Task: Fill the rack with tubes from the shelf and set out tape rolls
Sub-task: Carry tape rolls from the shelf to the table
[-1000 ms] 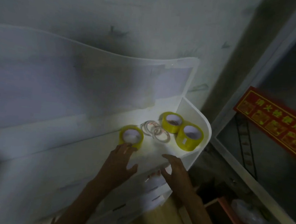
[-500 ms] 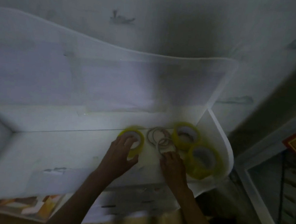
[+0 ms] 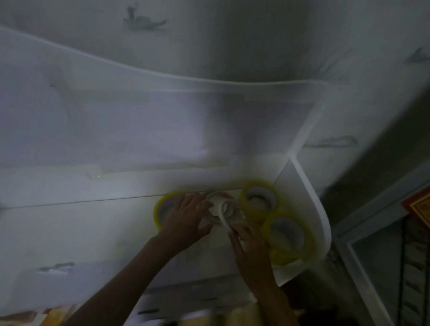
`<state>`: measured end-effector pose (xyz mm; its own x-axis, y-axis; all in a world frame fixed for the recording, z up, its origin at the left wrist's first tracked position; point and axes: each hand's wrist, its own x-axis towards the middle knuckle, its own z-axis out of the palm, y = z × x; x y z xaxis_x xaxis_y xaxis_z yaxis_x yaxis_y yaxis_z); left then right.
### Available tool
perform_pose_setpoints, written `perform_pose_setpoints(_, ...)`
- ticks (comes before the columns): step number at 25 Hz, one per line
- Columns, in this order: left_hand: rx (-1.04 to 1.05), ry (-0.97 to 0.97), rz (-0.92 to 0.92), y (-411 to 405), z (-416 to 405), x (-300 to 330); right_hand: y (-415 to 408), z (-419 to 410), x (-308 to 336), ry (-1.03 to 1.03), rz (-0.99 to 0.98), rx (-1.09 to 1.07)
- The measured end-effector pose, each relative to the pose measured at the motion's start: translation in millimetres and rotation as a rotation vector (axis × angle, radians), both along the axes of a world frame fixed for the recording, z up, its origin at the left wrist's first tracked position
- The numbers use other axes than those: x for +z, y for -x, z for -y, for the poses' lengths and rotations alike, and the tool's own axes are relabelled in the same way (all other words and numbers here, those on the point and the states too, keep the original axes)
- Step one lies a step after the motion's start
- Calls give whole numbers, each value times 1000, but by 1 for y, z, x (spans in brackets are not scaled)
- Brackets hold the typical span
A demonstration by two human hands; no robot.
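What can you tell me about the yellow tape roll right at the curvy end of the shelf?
The yellow tape roll is a wide ring of see-through yellow tape around a pale core with a dark hole. It lies flat on the white shelf, by its rounded end. Another yellow roll sits close behind it. The right hand is just beside it; blur hides any touch.
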<state>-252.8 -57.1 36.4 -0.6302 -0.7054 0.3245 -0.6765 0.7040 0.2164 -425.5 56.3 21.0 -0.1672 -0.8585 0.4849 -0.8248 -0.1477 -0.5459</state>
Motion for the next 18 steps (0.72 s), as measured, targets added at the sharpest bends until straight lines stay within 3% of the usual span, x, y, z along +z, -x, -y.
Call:
perform_pose_setpoints(9, -34, -63, 279, 16, 25, -27, 0, 15, 8, 10, -43, -35)
perform_pose_setpoints(18, -89, -83, 6, 9, 14, -9, 11, 11, 23, -121, -11, 63)
